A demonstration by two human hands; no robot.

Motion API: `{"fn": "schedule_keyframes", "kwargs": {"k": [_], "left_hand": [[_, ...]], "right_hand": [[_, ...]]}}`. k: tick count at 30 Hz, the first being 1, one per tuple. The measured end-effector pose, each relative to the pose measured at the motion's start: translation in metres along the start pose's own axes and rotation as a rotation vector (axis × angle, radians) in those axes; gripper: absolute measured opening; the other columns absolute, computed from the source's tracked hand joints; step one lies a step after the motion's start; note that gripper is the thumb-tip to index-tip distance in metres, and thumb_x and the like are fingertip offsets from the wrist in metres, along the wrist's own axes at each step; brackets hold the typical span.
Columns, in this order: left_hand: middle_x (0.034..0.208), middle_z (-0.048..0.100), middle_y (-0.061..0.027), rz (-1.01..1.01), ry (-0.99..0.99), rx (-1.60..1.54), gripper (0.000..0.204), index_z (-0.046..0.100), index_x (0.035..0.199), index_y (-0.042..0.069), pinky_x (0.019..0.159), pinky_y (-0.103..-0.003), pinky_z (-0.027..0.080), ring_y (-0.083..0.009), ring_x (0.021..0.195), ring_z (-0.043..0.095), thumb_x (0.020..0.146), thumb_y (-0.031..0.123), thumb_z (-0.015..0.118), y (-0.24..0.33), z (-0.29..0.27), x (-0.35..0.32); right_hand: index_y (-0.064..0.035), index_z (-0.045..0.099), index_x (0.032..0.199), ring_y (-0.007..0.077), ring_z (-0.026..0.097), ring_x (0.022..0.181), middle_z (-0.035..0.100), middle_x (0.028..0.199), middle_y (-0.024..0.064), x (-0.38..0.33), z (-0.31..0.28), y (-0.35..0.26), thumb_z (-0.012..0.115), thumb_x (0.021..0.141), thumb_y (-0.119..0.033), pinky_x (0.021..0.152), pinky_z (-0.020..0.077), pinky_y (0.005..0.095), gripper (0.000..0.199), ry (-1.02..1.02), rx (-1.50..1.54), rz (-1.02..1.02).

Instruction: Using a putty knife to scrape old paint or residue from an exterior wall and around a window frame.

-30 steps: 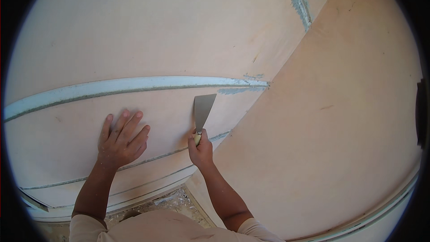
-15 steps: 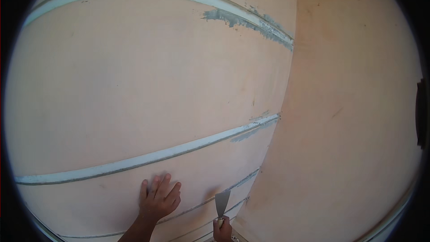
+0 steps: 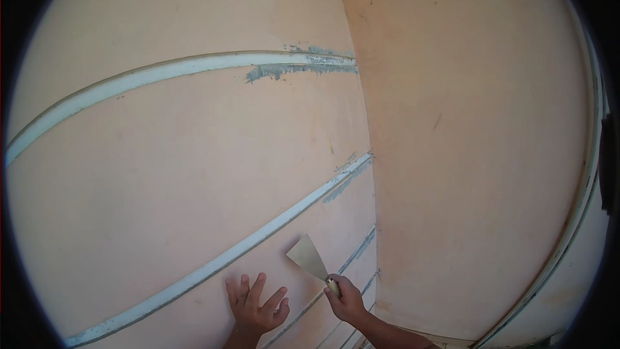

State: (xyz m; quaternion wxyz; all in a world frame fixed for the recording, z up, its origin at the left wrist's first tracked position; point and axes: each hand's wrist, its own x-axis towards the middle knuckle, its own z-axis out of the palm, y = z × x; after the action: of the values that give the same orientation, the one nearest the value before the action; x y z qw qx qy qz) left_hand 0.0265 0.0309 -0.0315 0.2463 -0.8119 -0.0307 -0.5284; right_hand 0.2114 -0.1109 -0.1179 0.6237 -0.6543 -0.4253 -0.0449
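Right hand (image 3: 347,300) grips the scraper (image 3: 315,264) by its handle (image 3: 334,287), long axis running up towards eleven o'clock; left hand (image 3: 258,310), fingers spread, holds nothing and sits farther off, the blade (image 3: 305,253) at its two o'clock. Touching the wall (image 3: 213,155)? Can't tell.

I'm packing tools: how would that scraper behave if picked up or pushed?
The scraper is probably light: its blade looks thin. Pushed, that metal-looking blade would likely flex slightly. Its broad, flat shape should resist rolling.
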Motion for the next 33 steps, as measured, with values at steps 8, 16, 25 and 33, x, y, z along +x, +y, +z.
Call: {"fn": "schedule_keyframes", "kwargs": {"k": [8, 16, 25, 33], "left_hand": [[0.148, 0.041, -0.0176, -0.262, 0.203, 0.362, 0.028, 0.068, 0.106, 0.021, 0.111, -0.07, -0.002, -0.0448, 0.145, 0.019, 0.079, 0.029, 0.064, -0.068, -0.155, 0.106], [0.148, 0.043, -0.0132, -0.287, 0.218, 0.364, 0.033, 0.068, 0.111, 0.023, 0.111, -0.069, 0.003, -0.0375, 0.144, 0.027, 0.079, 0.031, 0.066, -0.108, -0.193, 0.08], [0.149, 0.042, -0.0093, -0.251, 0.165, 0.384, 0.035, 0.067, 0.114, 0.024, 0.113, -0.065, 0.011, -0.0319, 0.142, 0.033, 0.08, 0.03, 0.065, -0.109, -0.188, 0.079], [0.151, 0.039, -0.0081, -0.307, 0.088, 0.428, 0.036, 0.065, 0.117, 0.025, 0.113, -0.064, 0.013, -0.0301, 0.143, 0.03, 0.082, 0.028, 0.063, -0.109, -0.193, 0.081]], "right_hand": [[-0.0067, 0.048, 0.134, 0.0332, 0.067, 0.087, 0.065, 0.103, 0.0185, 0.0, 0.022, -0.126, 0.061, 0.092, -0.02, 0.076, 0.0533, 0.0371, 0.046, -0.042, -0.036, -0.139], [-0.0034, 0.049, 0.126, 0.0217, 0.065, 0.085, 0.065, 0.098, 0.015, -0.044, 0.084, -0.171, 0.063, 0.093, -0.016, 0.075, 0.0517, 0.0323, 0.038, -0.026, 0.116, -0.167], [-0.003, 0.049, 0.125, 0.015, 0.06, 0.081, 0.063, 0.092, 0.0111, -0.061, 0.113, -0.181, 0.061, 0.093, -0.01, 0.072, 0.0494, 0.0286, 0.035, 0.094, 0.146, -0.187], [-0.0041, 0.05, 0.125, 0.0184, 0.063, 0.081, 0.065, 0.095, 0.0136, -0.055, 0.102, -0.194, 0.062, 0.093, -0.013, 0.074, 0.0502, 0.0304, 0.035, 0.033, 0.076, -0.178]]}}
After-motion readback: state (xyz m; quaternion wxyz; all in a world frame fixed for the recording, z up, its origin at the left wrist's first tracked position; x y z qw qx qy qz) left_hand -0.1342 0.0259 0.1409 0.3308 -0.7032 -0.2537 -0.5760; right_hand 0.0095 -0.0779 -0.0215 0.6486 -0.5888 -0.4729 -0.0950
